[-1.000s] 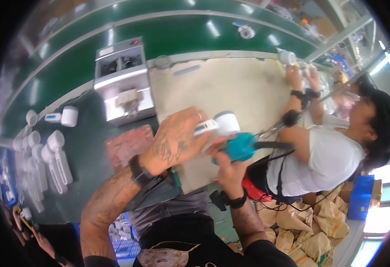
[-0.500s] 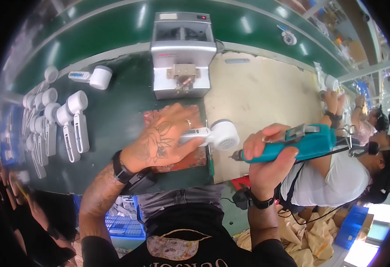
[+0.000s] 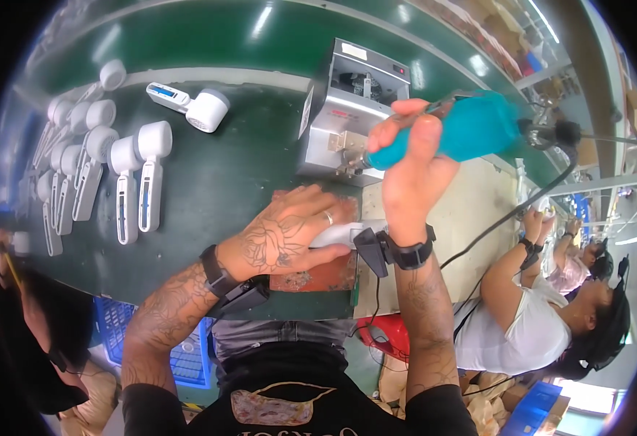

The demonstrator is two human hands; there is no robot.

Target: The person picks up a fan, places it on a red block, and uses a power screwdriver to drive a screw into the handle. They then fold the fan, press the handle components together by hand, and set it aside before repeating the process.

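Observation:
My left hand (image 3: pixel 285 234) is closed round the handle of a white handheld fan (image 3: pixel 339 235). The fan lies over a worn red mat (image 3: pixel 311 280), and my right wrist hides its round head. Raised to the right, my right hand (image 3: pixel 416 171) grips a teal electric screwdriver (image 3: pixel 482 129), which is smeared by motion. Its front end is beside the outlet at the front of a silver screw feeder (image 3: pixel 322 120); whether the bit touches the outlet I cannot tell.
Several white handheld fans (image 3: pixel 151 171) lie grouped on the left of the green table. Another fan (image 3: pixel 207 110) lies alone behind my left hand. A black cable (image 3: pixel 511 214) trails from the screwdriver. A co-worker (image 3: pixel 514 320) sits at the right. A blue crate (image 3: pixel 191 356) is below the table edge.
My right hand has lifted the screwdriver up and away to the screw feeder's outlet. The left hand keeps hold of the fan. The whole view has turned a little.

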